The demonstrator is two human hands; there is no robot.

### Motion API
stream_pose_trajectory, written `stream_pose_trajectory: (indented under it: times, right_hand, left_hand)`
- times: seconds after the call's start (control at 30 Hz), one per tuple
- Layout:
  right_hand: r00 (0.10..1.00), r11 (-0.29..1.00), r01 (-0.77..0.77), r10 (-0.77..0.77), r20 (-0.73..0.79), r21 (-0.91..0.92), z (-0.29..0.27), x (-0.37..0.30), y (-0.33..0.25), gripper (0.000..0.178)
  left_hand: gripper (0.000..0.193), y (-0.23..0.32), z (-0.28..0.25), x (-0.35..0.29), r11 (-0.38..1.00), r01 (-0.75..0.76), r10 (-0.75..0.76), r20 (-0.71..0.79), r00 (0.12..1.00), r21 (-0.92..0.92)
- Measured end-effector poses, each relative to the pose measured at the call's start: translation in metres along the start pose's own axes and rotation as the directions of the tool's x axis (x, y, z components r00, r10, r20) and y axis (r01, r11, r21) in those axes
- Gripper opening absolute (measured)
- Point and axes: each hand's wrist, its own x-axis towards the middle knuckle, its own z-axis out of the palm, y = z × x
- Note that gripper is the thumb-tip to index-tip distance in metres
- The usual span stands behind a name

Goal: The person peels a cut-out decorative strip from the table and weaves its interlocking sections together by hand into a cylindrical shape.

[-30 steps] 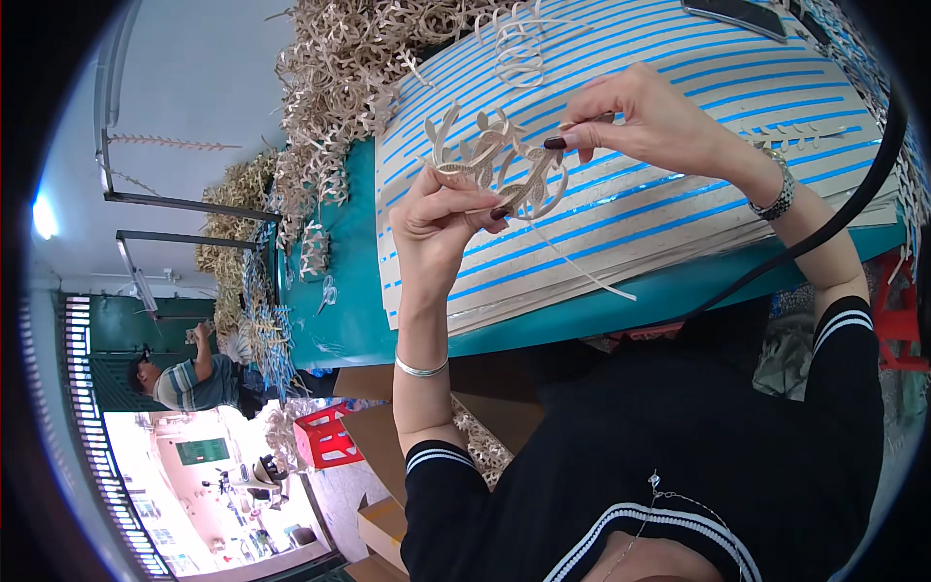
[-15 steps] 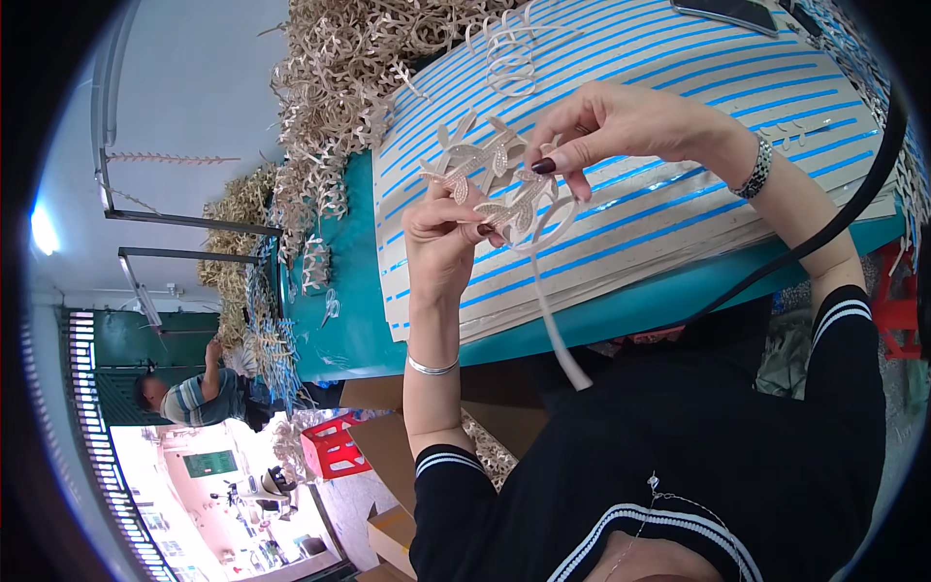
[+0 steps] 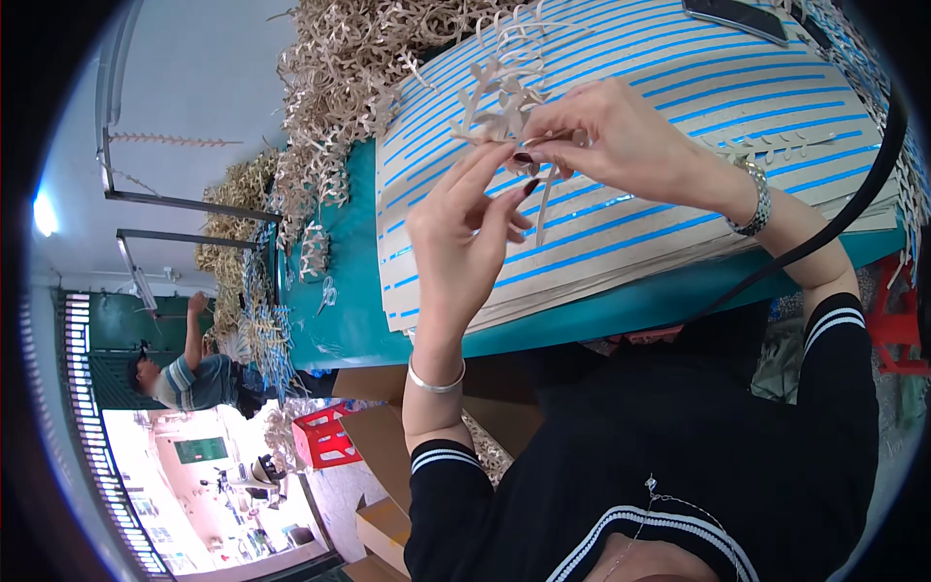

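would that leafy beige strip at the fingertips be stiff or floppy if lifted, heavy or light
The leafy beige strip is probably bendy yet springy, since its loose part splays outward rather than drooping limp. It looks thin, so likely light. Its narrow offshoots might snag.

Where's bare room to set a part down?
Bare: green tabletop between striped sheets and small tool; also the sheets between phone and flat leafy strip. Crowded: upper left, under the leafy heap, and around left hand, right hand and leafy piece.
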Motion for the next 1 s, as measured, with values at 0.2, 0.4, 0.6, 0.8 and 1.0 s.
stream_pose_trajectory:
  times: [0.2,0.4,0.6,0.8,1.0]
  right_hand:
    - [0.982,0.975,0.159,-0.172,-0.073,-0.155,0.013,-0.007,0.002,0.011]
    - [0.991,0.979,0.131,-0.13,0.017,-0.156,0.006,-0.011,-0.007,0.027]
    - [0.989,0.732,0.016,-0.113,-0.098,-0.681,-0.019,-0.018,-0.002,0.052]
    - [0.995,0.967,0.021,0.005,0.102,-0.254,-0.04,-0.038,0.006,0.025]
    - [0.94,0.969,-0.228,0.196,0.278,0.09,-0.059,-0.025,-0.007,0.024]
  left_hand:
    - [0.021,-0.018,0.008,0.004,0.977,0.033,-0.034,-0.002,0.999,-0.211]
    - [0.009,-0.028,0.002,0.005,0.935,0.082,-0.05,0.1,0.994,-0.344]
    - [0.006,-0.019,-0.011,0.001,0.997,0.029,-0.036,-0.087,0.996,-0.073]
    - [0.018,-0.021,-0.026,0.001,0.999,-0.05,0.049,-0.116,0.992,0.0]
    - [0.02,-0.018,-0.032,0.006,0.995,-0.102,0.1,-0.07,0.992,-0.015]
